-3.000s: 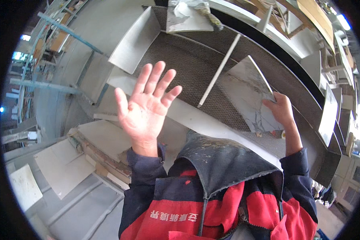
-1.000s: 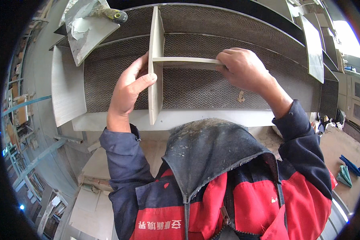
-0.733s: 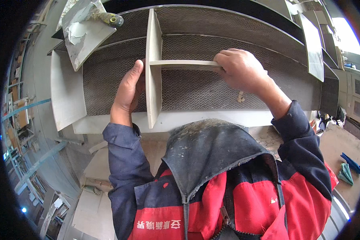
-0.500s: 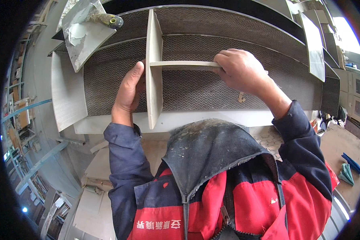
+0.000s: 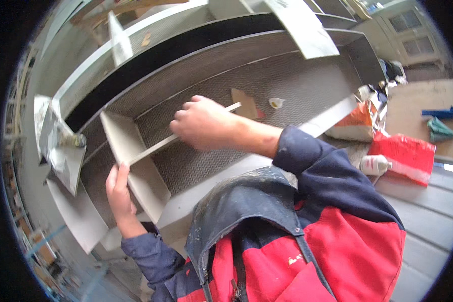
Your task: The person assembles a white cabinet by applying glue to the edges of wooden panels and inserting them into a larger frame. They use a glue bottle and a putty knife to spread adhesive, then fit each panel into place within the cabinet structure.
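Note:
Inside a long shallow grey box [image 5: 267,83] with a zigzag-patterned bottom, a pale upright divider [image 5: 151,186] stands across its width. A narrow light board [image 5: 158,147], seen edge-on, runs from the divider's right face along the box. My right hand [image 5: 201,126] is closed over this narrow board, fingers wrapped on its far side and partly hidden. Against the left face of the divider rests my left hand [image 5: 121,196], its fingers stretched out near the joint of the two boards.
A stained flat plate [image 5: 60,146] with a bottle on it lies over the box's left end. A pale panel [image 5: 304,30] rests across the far right side. Beside the box are a red packet [image 5: 407,156], a white bottle [image 5: 375,164] and a teal cloth [image 5: 440,129].
The view has turned, so the box now slants up to the right and more of its right side shows. Both hands stay at the same boards; the right hand now bends over the narrow one.

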Demonstrator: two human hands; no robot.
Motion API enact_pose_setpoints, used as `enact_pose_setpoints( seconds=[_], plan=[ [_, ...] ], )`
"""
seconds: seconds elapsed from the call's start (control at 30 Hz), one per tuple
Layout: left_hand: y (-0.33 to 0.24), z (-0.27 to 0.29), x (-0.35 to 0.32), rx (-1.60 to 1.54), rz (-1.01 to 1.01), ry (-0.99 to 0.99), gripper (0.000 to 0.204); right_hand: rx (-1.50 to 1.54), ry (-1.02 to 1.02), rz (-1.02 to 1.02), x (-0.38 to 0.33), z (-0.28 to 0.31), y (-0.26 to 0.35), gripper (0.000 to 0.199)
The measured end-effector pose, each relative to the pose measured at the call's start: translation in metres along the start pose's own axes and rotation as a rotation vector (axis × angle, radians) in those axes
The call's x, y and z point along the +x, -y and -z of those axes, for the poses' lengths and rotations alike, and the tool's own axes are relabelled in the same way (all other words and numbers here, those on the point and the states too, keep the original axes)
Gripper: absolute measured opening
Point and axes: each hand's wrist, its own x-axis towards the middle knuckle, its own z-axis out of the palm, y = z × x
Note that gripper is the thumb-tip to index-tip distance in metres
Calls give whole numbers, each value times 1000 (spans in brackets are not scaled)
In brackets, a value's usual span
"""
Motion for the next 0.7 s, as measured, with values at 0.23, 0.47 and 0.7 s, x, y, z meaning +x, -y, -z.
enact_pose_setpoints(
  seconds=[0.23, 0.47, 0.7],
  plan=[
    [-7, -7, -5, -27, 40, -32, 39, 769, -888, -152, -106, -1, 3, 14],
    [-2, -2, -5, -57, 62, -23, 43, 675, -817, -1224, -213, -154, -70, 60],
    [-10, -2, -7, -119, 106, -37, 36, 631, -834, -1177, -190, -183, -106, 36]
  ],
)
